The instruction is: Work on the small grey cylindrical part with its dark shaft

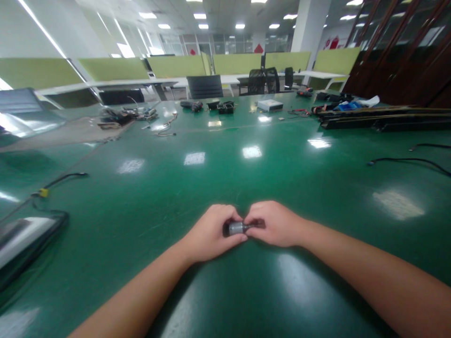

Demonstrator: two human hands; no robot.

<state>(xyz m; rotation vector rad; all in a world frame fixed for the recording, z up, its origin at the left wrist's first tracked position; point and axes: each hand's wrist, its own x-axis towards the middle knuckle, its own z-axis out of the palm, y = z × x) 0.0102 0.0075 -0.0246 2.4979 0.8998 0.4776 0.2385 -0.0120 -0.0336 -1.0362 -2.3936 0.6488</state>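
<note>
A small grey metal cylinder [236, 228] with a dark left end and a narrower right end is held just above or on the green table [225, 183]; I cannot tell if it touches. It looks like a small motor, though its exact kind is unclear. My left hand [215, 234] curls around its body, thumb and fingers closed on both sides. At the narrow end, the thumb and fingertips of my right hand [274, 224] pinch together. A dark bit shows between those fingers, mostly hidden by them.
At left lie a framed flat device [28, 239] and a black cable [66, 177]. Dark cables [405, 160] reach in from the right. Along the far side are a white box [269, 105], black parts [221, 107], loose wires [167, 126] and long black strips [384, 119].
</note>
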